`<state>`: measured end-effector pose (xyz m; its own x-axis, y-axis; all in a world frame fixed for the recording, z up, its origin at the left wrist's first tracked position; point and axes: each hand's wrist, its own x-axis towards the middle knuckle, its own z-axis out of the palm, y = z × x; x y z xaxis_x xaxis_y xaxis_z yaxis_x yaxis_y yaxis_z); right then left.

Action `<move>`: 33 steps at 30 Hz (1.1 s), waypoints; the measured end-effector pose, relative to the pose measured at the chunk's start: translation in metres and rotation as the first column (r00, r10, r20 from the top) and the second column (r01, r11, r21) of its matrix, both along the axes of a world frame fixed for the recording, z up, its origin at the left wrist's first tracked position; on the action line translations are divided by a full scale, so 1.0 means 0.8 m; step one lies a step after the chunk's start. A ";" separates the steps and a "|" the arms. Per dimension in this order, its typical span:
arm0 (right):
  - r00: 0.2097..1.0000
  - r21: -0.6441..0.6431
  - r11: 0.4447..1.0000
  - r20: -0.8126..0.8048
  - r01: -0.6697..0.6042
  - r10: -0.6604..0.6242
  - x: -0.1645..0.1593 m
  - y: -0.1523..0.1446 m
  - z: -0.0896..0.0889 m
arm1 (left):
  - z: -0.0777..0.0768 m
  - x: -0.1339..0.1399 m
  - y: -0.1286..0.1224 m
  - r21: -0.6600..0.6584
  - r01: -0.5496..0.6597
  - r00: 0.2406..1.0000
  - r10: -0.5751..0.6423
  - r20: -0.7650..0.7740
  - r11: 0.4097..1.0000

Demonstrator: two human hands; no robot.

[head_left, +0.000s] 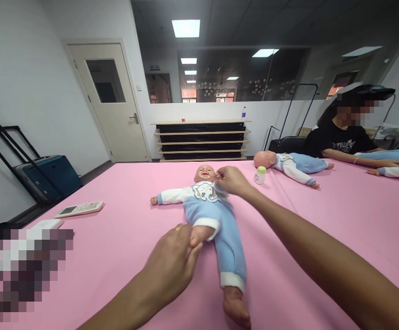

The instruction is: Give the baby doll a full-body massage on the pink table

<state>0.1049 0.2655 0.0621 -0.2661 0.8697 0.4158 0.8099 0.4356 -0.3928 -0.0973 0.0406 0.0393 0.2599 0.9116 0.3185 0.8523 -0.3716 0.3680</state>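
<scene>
A baby doll in a light blue and white outfit with an elephant face on the chest lies on its back, head away from me. My left hand is closed around the foot of its bent leg, on the left. The other leg stretches straight toward me. Beside the doll's head, my right hand is closed on the doll's hand, with that arm raised and mostly hidden behind my fingers. The doll's other arm lies out to the left.
The pink-covered table also holds a green-lidded jar, a second doll and a remote control. On the right, a person sits with an arm by another doll. A suitcase stands left.
</scene>
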 end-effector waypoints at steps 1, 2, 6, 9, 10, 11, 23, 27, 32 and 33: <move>0.993 -0.012 1.000 -0.113 0.029 -0.030 0.025 0.009 -0.003 | -0.002 -0.019 -0.018 0.002 -0.033 0.999 0.033 0.003 0.999; 0.969 -0.048 0.996 -0.235 0.074 -0.083 0.049 0.019 -0.008 | -0.005 -0.037 -0.035 0.007 -0.063 0.998 0.063 0.009 0.998; 0.515 -0.378 0.917 -0.765 0.126 -0.386 0.133 0.048 -0.060 | -0.044 -0.095 -0.081 -0.048 -0.163 0.987 0.163 0.007 0.986; 0.234 -0.586 0.805 -0.773 0.092 -0.590 0.165 0.053 -0.109 | -0.079 -0.110 -0.089 -0.164 -0.240 0.970 0.243 0.000 0.957; 0.207 -0.625 0.776 -0.751 0.082 -0.627 0.170 0.051 -0.122 | -0.088 -0.110 -0.088 -0.206 -0.262 0.964 0.267 -0.008 0.943; 0.197 -0.651 0.756 -0.734 0.070 -0.650 0.173 0.050 -0.133 | -0.094 -0.109 -0.087 -0.245 -0.280 0.959 0.284 -0.017 0.928; 0.597 -0.297 0.946 -0.739 0.127 -0.312 0.109 0.043 -0.037 | -0.013 -0.084 -0.046 0.040 -0.189 0.982 0.189 0.007 0.981; 0.976 -0.096 0.987 -0.163 0.127 -0.142 0.023 0.009 0.026 | 0.018 -0.019 0.005 0.041 -0.078 0.996 0.080 -0.049 0.996; 0.952 -0.085 0.995 0.297 -0.044 0.068 -0.070 -0.022 0.028 | 0.015 0.057 0.063 -0.027 0.032 0.995 -0.034 -0.089 0.999; 0.933 -0.084 0.994 0.349 -0.063 0.088 -0.080 -0.024 0.021 | 0.012 0.066 0.071 -0.032 0.057 0.993 -0.060 -0.100 0.998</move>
<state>0.0407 0.2461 0.0791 -0.4502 0.8649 0.2220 0.8675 0.4826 -0.1210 -0.0443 0.0970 0.0485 0.3427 0.9023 0.2614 0.8627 -0.4125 0.2927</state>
